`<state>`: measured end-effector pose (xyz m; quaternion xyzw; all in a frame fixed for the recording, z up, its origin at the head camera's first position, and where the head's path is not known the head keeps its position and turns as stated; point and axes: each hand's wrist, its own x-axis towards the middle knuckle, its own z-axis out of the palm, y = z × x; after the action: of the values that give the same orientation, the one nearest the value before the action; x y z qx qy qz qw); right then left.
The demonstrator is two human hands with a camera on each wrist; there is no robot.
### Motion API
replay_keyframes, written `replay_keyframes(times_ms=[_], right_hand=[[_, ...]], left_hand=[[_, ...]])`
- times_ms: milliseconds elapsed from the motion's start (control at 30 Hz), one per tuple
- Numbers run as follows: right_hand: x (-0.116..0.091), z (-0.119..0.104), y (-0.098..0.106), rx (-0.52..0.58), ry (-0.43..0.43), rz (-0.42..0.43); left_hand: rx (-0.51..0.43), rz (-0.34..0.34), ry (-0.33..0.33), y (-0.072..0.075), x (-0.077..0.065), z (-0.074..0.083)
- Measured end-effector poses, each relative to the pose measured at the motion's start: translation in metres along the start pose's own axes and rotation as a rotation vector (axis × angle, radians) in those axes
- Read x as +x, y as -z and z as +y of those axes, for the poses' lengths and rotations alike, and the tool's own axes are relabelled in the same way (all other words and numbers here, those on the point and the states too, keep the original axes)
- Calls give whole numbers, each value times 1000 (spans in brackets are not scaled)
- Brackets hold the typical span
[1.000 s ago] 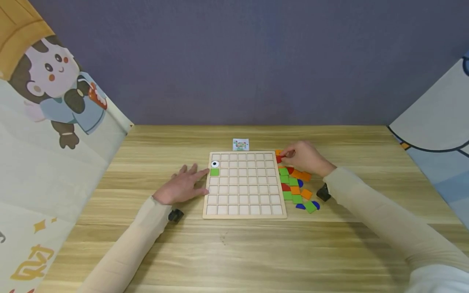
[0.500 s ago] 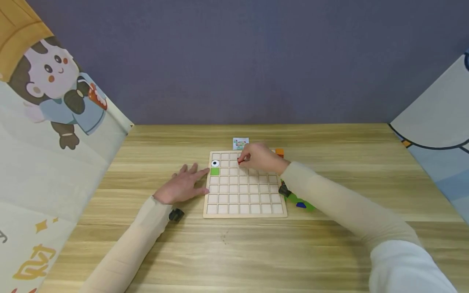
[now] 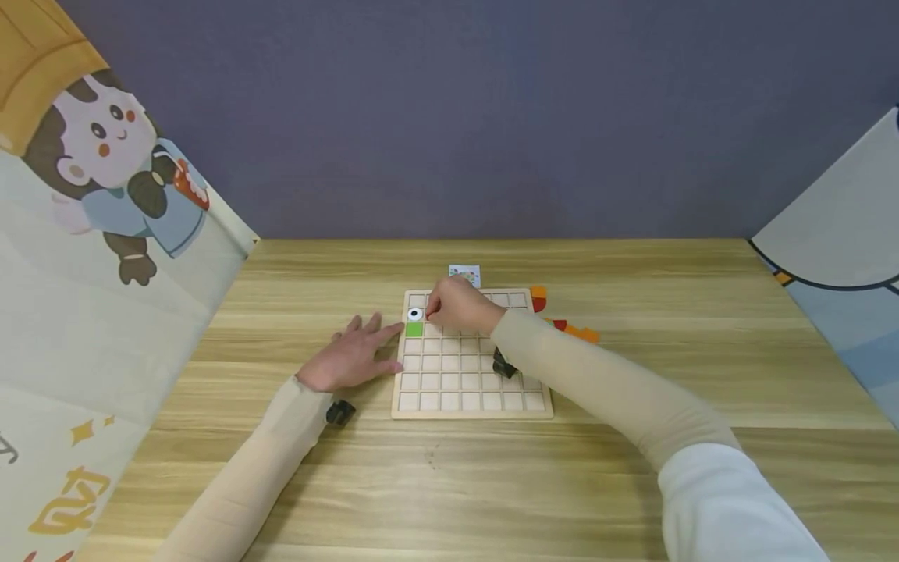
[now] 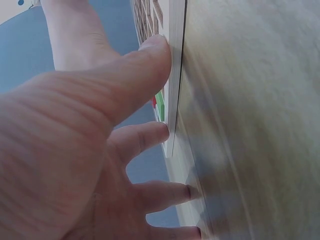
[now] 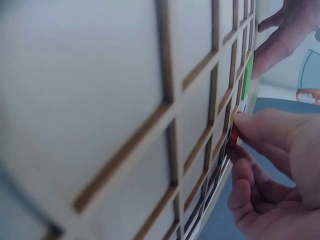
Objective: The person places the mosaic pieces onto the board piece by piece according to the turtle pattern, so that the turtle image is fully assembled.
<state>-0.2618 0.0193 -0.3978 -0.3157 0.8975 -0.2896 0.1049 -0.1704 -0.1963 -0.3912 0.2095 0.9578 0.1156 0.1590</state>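
My right hand (image 3: 460, 304) pinches a small red tile (image 5: 234, 136) between thumb and fingertips, over the upper left of a wooden grid board (image 3: 449, 401). Right beside it, a white round eye tile (image 3: 415, 314) sits in a cell of the left column. The cell below that holds a green square tile (image 3: 414, 330). My left hand (image 3: 351, 355) lies spread on the table, its thumb and index finger touching the board's left edge; the left wrist view shows the thumb (image 4: 155, 55) against the rim.
Orange and red tiles (image 3: 538, 298) lie by the board's upper right corner. More orange tiles (image 3: 581, 334) show beyond my right sleeve (image 3: 597, 375), which hides the rest of that pile. A small picture card (image 3: 464, 273) lies behind the board, partly covered by my right hand.
My right hand has carried the red tile from the pile on the right, leftward across the board to beside the eye tile. The left hand has stayed in place.
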Motion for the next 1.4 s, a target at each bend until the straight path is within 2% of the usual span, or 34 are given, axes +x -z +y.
replay_keyframes(times_ms=[200, 467, 600, 833, 1033, 1200, 1400], right_hand=[[-2, -3, -3, 16, 8, 4], [-8, -4, -1, -23, 19, -50], [-11, -2, 4, 18, -2, -82], [-23, 8, 32, 22, -21, 23], [-48, 30, 61, 71, -130, 94], [-73, 60, 73, 82, -236, 99], [-99, 93, 79, 40, -261, 77]], left_hand=[[0, -8, 0, 0, -2, 1], [-16, -15, 2, 0, -5, 0], [-11, -9, 1, -1, -4, -1], [7, 0, -13, -2, -3, -2], [4, -3, -20, -2, -5, -1], [-1, -7, -11, -2, -5, -1], [7, -8, -4, -2, -5, 0]])
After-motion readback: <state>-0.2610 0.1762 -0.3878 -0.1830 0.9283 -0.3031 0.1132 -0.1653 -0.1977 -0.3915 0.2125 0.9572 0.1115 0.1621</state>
